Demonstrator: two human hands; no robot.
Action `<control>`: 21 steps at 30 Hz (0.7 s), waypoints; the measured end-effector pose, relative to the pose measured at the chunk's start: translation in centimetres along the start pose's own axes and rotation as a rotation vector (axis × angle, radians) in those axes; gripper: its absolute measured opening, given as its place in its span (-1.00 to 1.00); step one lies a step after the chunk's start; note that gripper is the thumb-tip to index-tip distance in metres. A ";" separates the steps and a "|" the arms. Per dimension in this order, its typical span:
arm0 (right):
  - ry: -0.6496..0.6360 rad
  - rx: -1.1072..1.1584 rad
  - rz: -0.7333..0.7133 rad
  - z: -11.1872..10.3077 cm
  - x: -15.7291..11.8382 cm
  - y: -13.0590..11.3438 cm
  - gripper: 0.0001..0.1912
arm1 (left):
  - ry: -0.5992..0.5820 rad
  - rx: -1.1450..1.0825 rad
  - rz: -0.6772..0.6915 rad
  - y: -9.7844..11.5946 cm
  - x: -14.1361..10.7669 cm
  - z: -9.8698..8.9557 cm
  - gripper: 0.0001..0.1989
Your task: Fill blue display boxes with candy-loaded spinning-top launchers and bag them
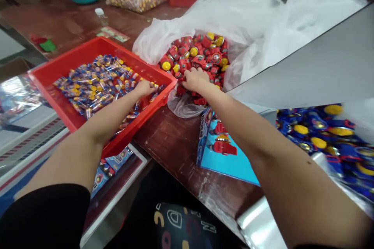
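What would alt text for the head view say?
Two bare hands work over a brown table: the left hand in a red tray of wrapped candies, the right hand on a pile of red toys in a clear bag; blue box nearer the camera.

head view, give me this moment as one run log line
left hand: in red tray of wrapped pieces | right hand: on red toys in plastic bag
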State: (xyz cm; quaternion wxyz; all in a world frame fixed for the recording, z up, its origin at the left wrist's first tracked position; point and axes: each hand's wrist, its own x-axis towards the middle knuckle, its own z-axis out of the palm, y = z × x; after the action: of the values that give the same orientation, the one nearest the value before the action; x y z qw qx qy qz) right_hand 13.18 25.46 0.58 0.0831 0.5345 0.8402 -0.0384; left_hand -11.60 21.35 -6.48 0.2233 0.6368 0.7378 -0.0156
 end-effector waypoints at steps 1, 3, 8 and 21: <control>-0.021 0.004 -0.012 0.0 -0.2 0.3 -0.39 | 0.010 -0.011 0.002 0.5 0.3 0.5 -0.61; -0.050 0.019 -0.005 0.0 -0.3 0.3 -0.26 | 0.037 -0.035 0.007 1.4 0.5 0.9 -0.63; 0.024 0.108 0.129 0.3 0.9 -1.1 -0.35 | 0.161 -0.143 0.032 1.5 -1.8 -1.3 -0.73; 0.220 0.758 -0.023 -3.2 -4.6 -0.1 -0.77 | 0.166 -0.823 0.322 3.0 -22.6 -3.5 -0.61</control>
State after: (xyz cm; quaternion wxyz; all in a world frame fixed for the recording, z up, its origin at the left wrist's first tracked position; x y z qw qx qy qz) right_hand 14.70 21.79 4.55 -0.2111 0.5186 0.7763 -0.2896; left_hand -7.85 1.94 5.30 0.3977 0.6008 0.5894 0.3653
